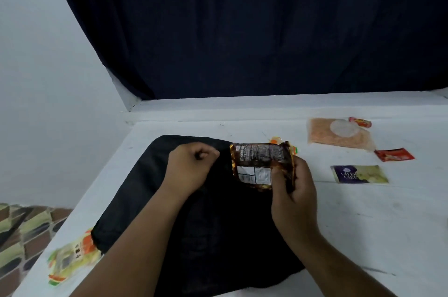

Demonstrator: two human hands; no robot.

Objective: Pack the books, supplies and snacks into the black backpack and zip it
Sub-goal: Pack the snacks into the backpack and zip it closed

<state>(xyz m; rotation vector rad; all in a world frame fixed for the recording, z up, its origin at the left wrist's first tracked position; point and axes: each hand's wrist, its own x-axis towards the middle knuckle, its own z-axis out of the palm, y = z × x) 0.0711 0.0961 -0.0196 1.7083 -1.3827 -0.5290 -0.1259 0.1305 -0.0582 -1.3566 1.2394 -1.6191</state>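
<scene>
The black backpack (194,219) lies flat on the white table (363,224), in the middle. My left hand (191,166) sits on its upper part with fingers curled, pinching the fabric or a zip pull there; which one is too dark to tell. My right hand (293,190) grips a brown snack packet (259,163) by its right edge, held over the backpack's top right corner. A yellow-orange wrapper (278,141) peeks out behind the packet.
A yellow-orange snack packet (72,258) lies at the table's left edge. To the right lie a purple layer cake packet (358,174), a red sachet (394,154), a clear pouch of orange bits (339,135) and a small red wrapper (360,122). A dark curtain (242,30) hangs behind.
</scene>
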